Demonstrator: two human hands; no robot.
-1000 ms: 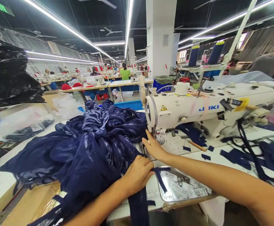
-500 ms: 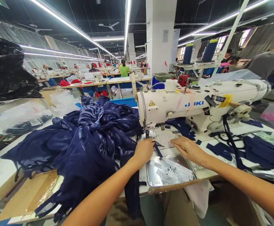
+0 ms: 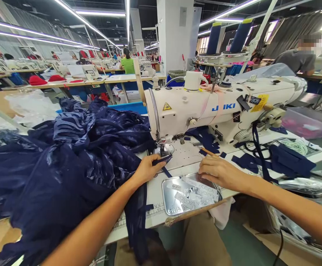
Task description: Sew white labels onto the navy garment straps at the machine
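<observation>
Two hands are out in front of me on the sewing table [image 3: 155,192]. My left hand [image 3: 146,170] is closed in a pinch on a narrow navy strap [image 3: 163,161], fingertips holding its end just in front of the presser foot [image 3: 163,149] of the white sewing machine [image 3: 211,109]; the strap trails back under my palm and hangs off the near table edge. The big heap of navy patterned fabric [image 3: 67,162] lies touching that hand on its left side and covers most of the table there. My right hand [image 3: 219,173] rests palm down with fingers loosely curled at the far edge of a shiny metal tray [image 3: 169,199] of white printed labels [image 3: 197,194]; whether it grips a label I cannot tell, as the fingertips are hidden under the hand. Small navy scraps [image 3: 249,162] lie scattered beneath the machine's arm and to the right of it, near my right hand but apart from it. Behind the machine, two tall navy thread cones [image 3: 213,38] stand upright on a rack, and another person sits at a bench well off to the right
</observation>
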